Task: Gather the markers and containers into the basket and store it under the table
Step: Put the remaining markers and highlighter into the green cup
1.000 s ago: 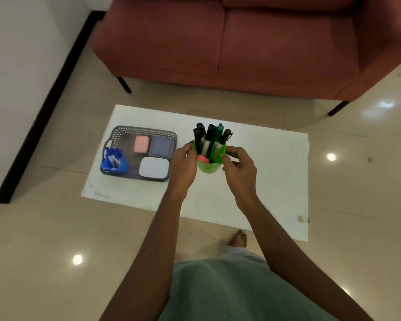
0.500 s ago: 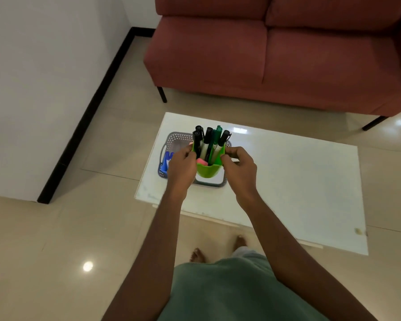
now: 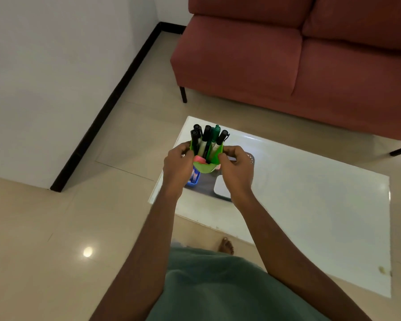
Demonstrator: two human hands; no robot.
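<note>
- A soft, grey-green garment (image 3: 218, 286) is filling the bottom of the view, and bare toes (image 3: 227, 245) are showing on the glossy beige tiled floor (image 3: 56, 239) just beyond it.
- Two bare forearms are reaching forward over the near edge of the desk (image 3: 310, 205), a flat, smooth white rectangle with a slight sheen.
- The left hand (image 3: 177, 167) is pressing its fingers against the left side of the green cup (image 3: 206, 162), and the right hand (image 3: 235, 169) is pinching the cup's right rim; both hands are clamped on it, holding it in the air.
- The green cup is looking like smooth, glossy plastic, rounded at the bottom with an angular cut rim; something pink is showing inside near its front lip.
- Slim cylindrical markers (image 3: 206, 139) with black and dark green caps are standing upright in the cup, fanning outward a little.
- Directly beneath the cup, the grey basket (image 3: 250, 158) is resting on the desk, its perforated mesh rim peeking out beside the right hand.
- Inside the basket, a blue plastic container (image 3: 193, 179) is sitting at the left and a white rounded-corner box (image 3: 220, 188) at the right, both partly hidden by the hands.
- Farther back, a dusty-red fabric sofa (image 3: 276, 61) on thin dark legs is standing against a matt white wall (image 3: 56, 66) with a black skirting strip.
</note>
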